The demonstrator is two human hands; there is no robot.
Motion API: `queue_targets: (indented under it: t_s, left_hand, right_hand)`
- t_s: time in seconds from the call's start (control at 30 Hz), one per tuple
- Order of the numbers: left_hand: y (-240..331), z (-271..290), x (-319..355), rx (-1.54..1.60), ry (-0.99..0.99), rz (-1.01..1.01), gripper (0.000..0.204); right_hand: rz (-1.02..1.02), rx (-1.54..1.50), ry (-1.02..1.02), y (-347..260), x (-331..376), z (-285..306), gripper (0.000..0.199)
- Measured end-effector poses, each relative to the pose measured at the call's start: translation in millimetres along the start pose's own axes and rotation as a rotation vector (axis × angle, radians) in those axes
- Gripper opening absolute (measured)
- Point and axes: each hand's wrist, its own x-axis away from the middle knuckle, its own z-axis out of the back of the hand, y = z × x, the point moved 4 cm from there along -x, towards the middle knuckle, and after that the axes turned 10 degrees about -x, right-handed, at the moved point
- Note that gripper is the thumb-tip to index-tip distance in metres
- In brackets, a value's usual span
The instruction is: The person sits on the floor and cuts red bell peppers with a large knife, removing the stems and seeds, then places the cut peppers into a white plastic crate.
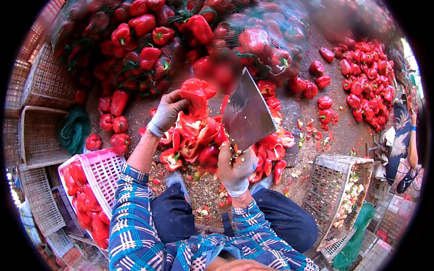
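Right now the left hand (166, 113) grips a pepper (195, 95) held above the cut pile (199, 135); right hand (235, 169), fingers clenched on cleaver (246, 115), blade up, just right of pepper & nearer the body.

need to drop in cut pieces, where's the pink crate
In the head view the pink crate sits at lower left, beside the left elbow, tilted and partly filled with red peppers.

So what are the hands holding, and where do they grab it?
The right hand grips a cleaver by its handle. The left hand holds a red pepper at its side.
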Motion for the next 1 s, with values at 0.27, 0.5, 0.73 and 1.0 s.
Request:
queue_targets:
  t_s: [0.27,0.5,0.73,1.0]
  left_hand:
    - [-9,-9,46,0.456,-0.199,-0.206,0.058]
    - [15,13,96,0.42,-0.042,0.086,0.043]
    - [95,85,260,-0.629,0.411,-0.09,0.033]
    - [172,164,564,-1.339,1.139,0.076,0.022]
  right_hand:
    - [-0.166,-0.076,0.029,16,29,-9,0.03]
    - [-0.306,-0.122,0.02,17,59,-22,0.014]
    - [-0.463,-0.07,0.007,26,84,-14,0.038]
    - [-0.504,-0.204,-0.045,-3,113,-15,0.025]
